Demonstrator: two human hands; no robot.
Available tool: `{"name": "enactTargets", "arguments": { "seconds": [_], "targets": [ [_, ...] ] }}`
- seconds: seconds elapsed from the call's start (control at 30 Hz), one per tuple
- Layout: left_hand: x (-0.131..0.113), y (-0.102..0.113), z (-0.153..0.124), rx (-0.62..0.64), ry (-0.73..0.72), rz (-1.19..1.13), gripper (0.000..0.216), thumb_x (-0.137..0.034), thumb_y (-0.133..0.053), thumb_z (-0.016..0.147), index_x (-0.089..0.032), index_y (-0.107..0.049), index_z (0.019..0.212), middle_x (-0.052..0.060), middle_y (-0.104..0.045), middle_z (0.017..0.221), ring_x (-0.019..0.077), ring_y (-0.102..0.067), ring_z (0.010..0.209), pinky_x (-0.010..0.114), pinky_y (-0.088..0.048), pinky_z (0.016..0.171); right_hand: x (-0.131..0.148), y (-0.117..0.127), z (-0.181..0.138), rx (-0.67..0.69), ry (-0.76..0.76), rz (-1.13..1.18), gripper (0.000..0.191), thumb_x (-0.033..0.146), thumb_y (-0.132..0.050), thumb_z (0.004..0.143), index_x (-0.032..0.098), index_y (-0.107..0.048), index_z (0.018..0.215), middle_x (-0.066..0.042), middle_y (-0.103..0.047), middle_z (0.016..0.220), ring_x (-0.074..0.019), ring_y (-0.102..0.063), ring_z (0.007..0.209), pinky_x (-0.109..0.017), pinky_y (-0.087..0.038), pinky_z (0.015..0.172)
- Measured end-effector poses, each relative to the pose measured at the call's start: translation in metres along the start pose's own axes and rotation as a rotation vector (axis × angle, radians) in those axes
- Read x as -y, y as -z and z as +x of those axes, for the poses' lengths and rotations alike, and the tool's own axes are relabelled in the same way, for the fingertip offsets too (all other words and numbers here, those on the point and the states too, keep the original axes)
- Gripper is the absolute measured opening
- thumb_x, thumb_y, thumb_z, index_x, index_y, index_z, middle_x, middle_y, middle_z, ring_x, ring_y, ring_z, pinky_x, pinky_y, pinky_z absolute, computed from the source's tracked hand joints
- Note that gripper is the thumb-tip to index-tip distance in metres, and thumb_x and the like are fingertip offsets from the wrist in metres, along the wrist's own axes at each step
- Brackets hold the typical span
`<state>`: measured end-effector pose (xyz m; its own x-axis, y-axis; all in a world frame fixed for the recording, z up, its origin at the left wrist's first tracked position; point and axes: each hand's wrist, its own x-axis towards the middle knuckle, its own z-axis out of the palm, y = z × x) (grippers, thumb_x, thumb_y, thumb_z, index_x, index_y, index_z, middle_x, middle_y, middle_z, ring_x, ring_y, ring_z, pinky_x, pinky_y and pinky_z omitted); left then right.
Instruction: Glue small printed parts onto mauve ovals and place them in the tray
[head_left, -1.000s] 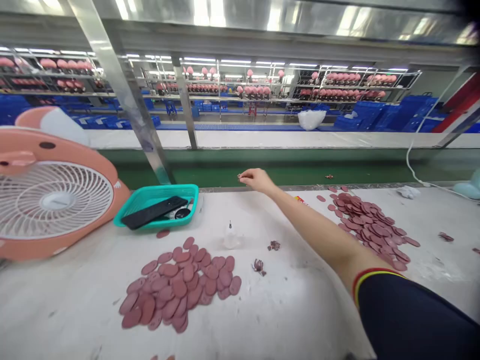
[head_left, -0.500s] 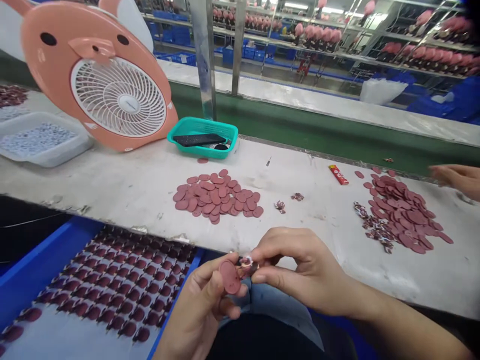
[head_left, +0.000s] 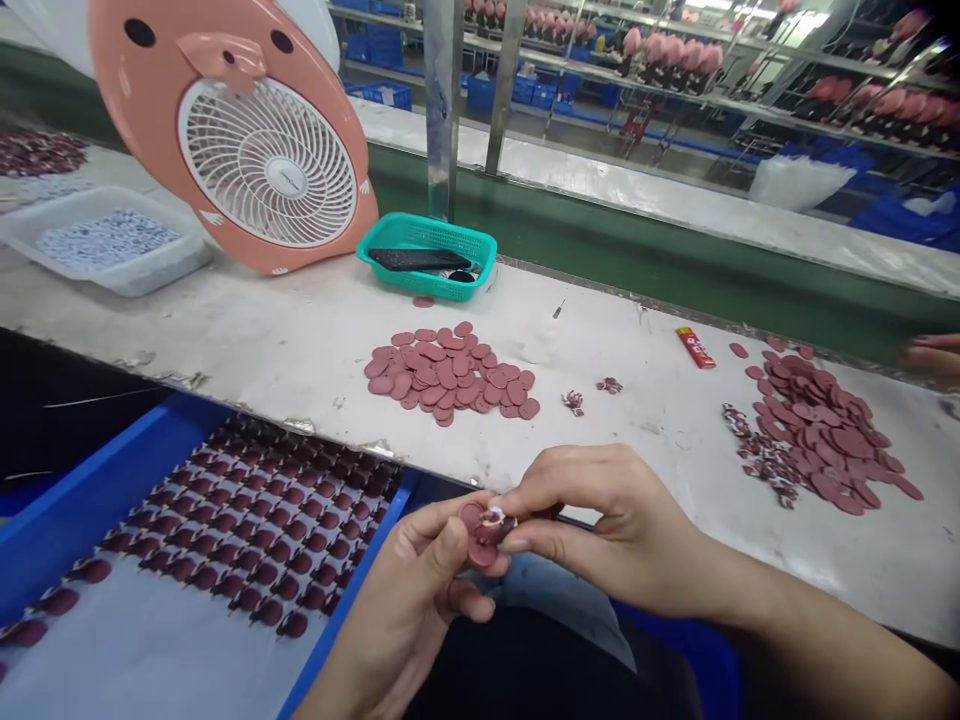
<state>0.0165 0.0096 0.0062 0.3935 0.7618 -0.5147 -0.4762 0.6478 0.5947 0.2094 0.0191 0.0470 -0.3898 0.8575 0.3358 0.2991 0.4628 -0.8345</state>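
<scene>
Between the thumb and fingers of my left hand is a dark pink oval disc, its face turned towards me. My right hand pinches a small brown and white figurine and holds it against the disc's face. The figurine partly covers the disc, and its fine details are too small to make out. Beyond my hands a pile of similar discs lies on the white table. Two small figurine pieces rest to the right of that pile.
A blue crate at lower left holds rows of dark red pieces on discs. A pink fan, teal basket and white tray stand behind. At right are another disc pile, a red packet and another person's hand.
The figurine has come from beside the disc to over its face, as my hands drew closer together. The camera view has shifted slightly. The other person's hand has moved further right.
</scene>
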Motion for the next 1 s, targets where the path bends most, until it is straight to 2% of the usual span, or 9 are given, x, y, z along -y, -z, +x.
{"name": "enactTargets", "arguments": {
  "seconds": [0.33,0.63,0.9,1.0],
  "targets": [
    [0.002,0.008,0.006,0.093,0.063,0.034,0.044,-0.048,-0.09,0.068,-0.016,-0.083,0.097,0.002,-0.067,0.071,0.0115,-0.062,0.063,0.014,-0.05,0.044,0.004,0.004,0.001,0.05,0.021,-0.025,0.009,0.012,-0.073,0.092,0.013,-0.076,0.1,-0.004,-0.077,0.083,-0.0106,-0.071,0.074,-0.016,-0.053,0.071],
    [-0.001,0.002,0.001,0.024,0.07,0.025,0.044,-0.048,-0.092,0.063,-0.016,-0.083,0.093,0.0,-0.065,0.064,0.0107,-0.061,0.06,0.014,-0.049,0.044,0.004,0.005,0.002,0.108,0.053,-0.064,0.009,0.011,-0.07,0.093,0.01,-0.075,0.101,-0.006,-0.075,0.084,-0.0116,-0.069,0.076,-0.018,-0.053,0.072],
    [-0.004,-0.003,-0.007,-0.02,0.05,0.033,0.036,-0.046,-0.092,0.063,-0.02,-0.084,0.087,0.001,-0.071,0.067,0.0114,-0.063,0.062,0.016,-0.049,0.048,0.012,0.006,0.001,0.141,0.088,-0.099,0.012,0.011,-0.068,0.095,0.017,-0.072,0.105,-0.005,-0.075,0.086,-0.0136,-0.07,0.077,-0.02,-0.057,0.071],
    [-0.002,-0.003,-0.011,0.036,-0.006,0.034,0.031,-0.044,-0.092,0.065,-0.022,-0.085,0.086,0.002,-0.074,0.068,0.012,-0.064,0.06,0.017,-0.049,0.05,0.015,0.006,-0.005,0.14,0.126,-0.083,0.022,0.007,-0.068,0.094,0.016,-0.07,0.113,-0.007,-0.076,0.091,-0.0139,-0.071,0.083,-0.02,-0.059,0.077]
  ]
}}
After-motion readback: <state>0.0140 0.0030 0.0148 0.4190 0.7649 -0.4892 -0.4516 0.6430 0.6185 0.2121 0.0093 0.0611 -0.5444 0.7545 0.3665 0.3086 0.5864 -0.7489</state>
